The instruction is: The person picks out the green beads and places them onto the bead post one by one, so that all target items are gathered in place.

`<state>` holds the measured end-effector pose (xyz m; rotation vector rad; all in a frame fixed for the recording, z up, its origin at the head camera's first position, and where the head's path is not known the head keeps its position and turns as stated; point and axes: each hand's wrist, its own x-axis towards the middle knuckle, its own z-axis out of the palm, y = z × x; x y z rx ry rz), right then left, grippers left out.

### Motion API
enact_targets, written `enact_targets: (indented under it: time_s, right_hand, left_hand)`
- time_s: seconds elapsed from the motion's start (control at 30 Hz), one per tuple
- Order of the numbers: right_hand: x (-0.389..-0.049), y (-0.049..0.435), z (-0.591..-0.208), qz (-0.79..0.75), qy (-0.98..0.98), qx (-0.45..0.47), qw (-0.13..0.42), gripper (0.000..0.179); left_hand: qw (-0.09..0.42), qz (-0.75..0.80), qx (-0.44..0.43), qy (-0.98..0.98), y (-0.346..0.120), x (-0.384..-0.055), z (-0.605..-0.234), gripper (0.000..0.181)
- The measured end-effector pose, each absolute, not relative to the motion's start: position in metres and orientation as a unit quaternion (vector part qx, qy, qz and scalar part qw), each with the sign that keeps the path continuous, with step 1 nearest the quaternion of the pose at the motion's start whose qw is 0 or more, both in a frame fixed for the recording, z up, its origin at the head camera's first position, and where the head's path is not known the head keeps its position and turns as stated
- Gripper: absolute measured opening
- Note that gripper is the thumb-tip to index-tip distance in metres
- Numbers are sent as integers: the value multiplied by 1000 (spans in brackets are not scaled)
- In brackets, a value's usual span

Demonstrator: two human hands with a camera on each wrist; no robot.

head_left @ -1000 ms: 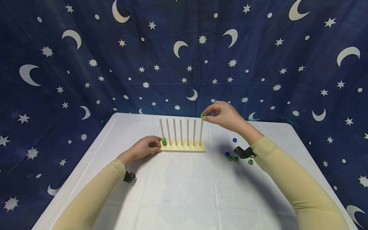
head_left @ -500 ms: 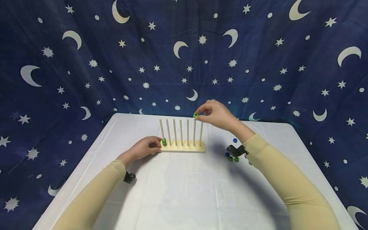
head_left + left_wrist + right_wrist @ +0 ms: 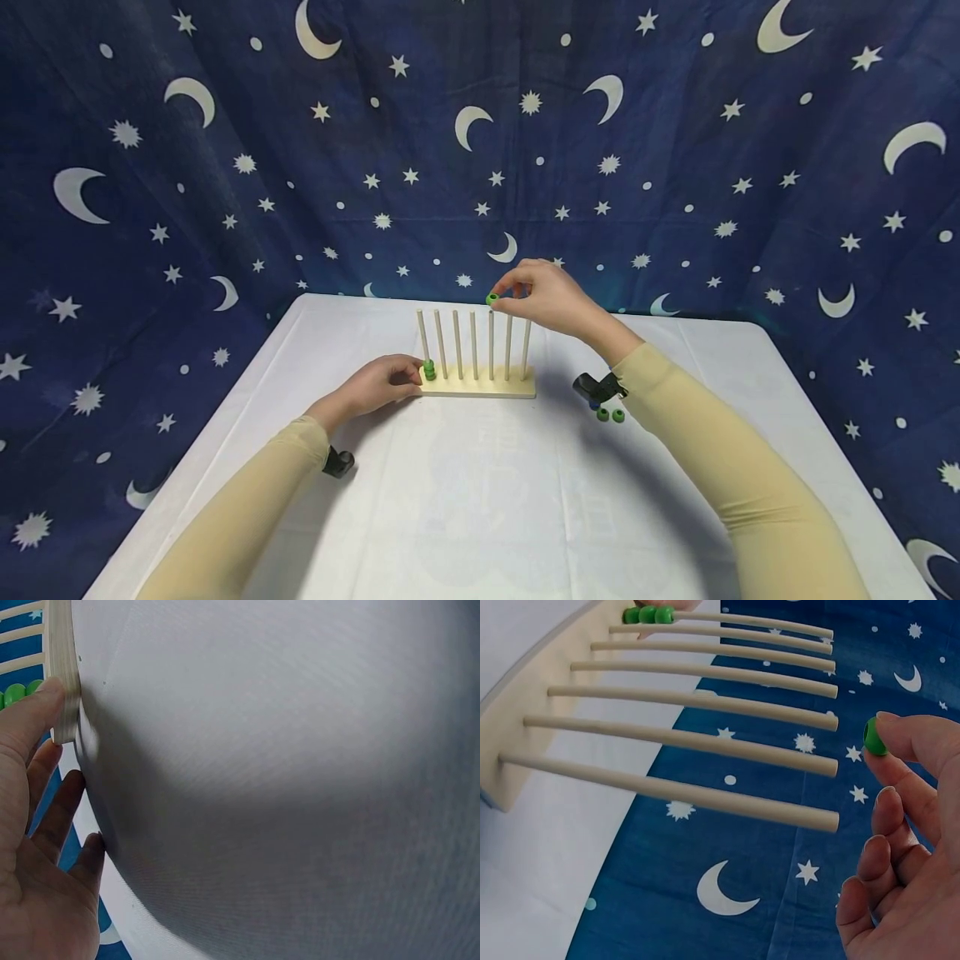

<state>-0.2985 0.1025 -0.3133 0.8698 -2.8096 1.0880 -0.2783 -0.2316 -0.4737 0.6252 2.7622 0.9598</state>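
The head view looks forward and down over the table [image 3: 465,492] from its near side, far enough back to hold both sleeves [image 3: 240,508] and the curtain [image 3: 427,92] behind. The left wrist view sits close by the left hand [image 3: 37,885], facing mostly white cloth [image 3: 247,712], with the rack [image 3: 60,645] cut off at its upper left, while the right wrist view, its pegs [image 3: 682,742] lying sideways, looks in close past the right hand [image 3: 930,900] across the rack toward the curtain, and all three share the row of green beads [image 3: 646,615]
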Motion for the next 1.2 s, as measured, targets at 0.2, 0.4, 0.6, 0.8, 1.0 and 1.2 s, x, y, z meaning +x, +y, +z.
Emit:
enact_targets:
  time_s: [0.2,0.4,0.6,0.8,1.0,1.2]
  right_hand:
    - [-300,93,-313,351,-892,284,-7,20]
    - [-303,85,-315,350,-891,291,-1,19]
    - [-308,75,-315,343,-888,306,-1,18]
    - [-310,64,-313,342,-882,325,-2,17]
    - [-309,50,-314,342,-875,344,4,16]
    - [-309,39,-318,340,-872,352,0,15]
  left_hand:
    - [77,321,210,920,-232,-279,-474,9]
    - [81,327,208,918,-232,-278,-474,9]
    - [80,325,207,919,-231,-278,-474,8]
    - [80,327,206,919,-231,-280,-472,8]
    - [82,332,204,917,-232,-279,-473,8]
    - [82,325,206,919,-233,-276,-472,8]
